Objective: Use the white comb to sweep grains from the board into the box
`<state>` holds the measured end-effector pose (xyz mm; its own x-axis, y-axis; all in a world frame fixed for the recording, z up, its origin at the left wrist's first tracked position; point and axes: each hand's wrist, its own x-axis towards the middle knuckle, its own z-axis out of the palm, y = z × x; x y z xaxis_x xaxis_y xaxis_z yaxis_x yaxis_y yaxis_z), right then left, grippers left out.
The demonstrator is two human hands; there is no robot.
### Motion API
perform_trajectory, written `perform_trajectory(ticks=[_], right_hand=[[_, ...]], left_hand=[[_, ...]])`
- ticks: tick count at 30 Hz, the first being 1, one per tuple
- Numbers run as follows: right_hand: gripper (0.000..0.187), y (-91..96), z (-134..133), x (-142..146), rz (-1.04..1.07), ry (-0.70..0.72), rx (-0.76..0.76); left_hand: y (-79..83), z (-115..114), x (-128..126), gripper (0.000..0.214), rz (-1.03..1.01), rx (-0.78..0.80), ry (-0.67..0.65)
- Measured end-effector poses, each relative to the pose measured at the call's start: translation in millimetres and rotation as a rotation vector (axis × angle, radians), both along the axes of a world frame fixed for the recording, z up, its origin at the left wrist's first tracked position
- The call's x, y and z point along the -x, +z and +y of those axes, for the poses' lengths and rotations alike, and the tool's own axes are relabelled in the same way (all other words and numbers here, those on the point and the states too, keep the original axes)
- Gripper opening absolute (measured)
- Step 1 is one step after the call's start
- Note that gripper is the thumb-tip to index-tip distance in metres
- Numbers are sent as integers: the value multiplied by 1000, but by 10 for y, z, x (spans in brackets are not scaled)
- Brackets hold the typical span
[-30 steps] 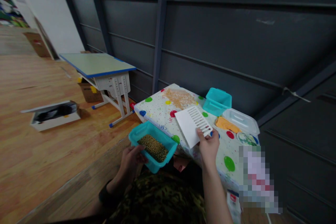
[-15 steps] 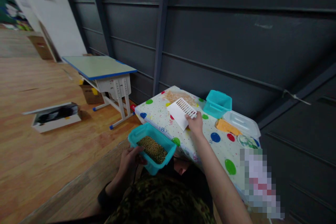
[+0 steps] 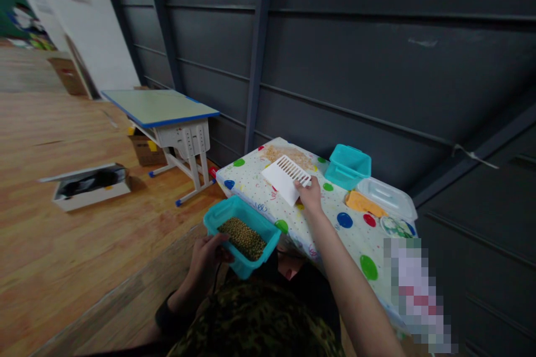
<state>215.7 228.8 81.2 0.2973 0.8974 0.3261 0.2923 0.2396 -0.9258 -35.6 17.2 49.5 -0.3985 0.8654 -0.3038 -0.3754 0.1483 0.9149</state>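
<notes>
Out over the left half of the balloon-print tablecloth (image 3: 326, 234) now, a white slotted board (image 3: 280, 183), right in front of the pale beans (image 3: 273, 152) and partly overlapping them in view. Touching the cloth or just above it? Impossible to tell. Long axis slanting from far left to near right, along the row of slots; slotted edge facing away and rightward, plain edge turned back toward the teal box (image 3: 274, 234).

Pinched at its near right end by the right hand (image 3: 310, 196), thumb on top, fingers mostly hidden; held by the end, probably to leave the plain edge unobstructed.

Down at the near side of the table, that teal box, gripped by its left end in the left hand (image 3: 213, 251), thumb over the rim, greenish beans (image 3: 243, 239) inside. Held roughly level and close to the body, presumably against spilling.

Further out, on the right: a second teal box (image 3: 348, 166), a clear lid (image 3: 388, 199) and an orange cloth (image 3: 365, 203), perhaps grouped there for reach. Beyond, leftward: a desk (image 3: 163, 106).
</notes>
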Motion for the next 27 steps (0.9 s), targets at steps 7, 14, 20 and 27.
perform_trajectory(ticks=[7, 14, 20, 27], right_hand=[[41, 36, -227, -53, 113, 100, 208], [57, -88, -626, -44, 168, 197, 185], [56, -102, -968, 69, 161, 213, 135], [55, 41, -864, -31, 193, 236, 93]], left_hand=[[7, -2, -8, 31, -28, 11, 19], [-17, 4, -20, 33, -36, 25, 25], [3, -10, -40, 33, -52, 32, 28], [36, -12, -36, 29, -77, 43, 26]])
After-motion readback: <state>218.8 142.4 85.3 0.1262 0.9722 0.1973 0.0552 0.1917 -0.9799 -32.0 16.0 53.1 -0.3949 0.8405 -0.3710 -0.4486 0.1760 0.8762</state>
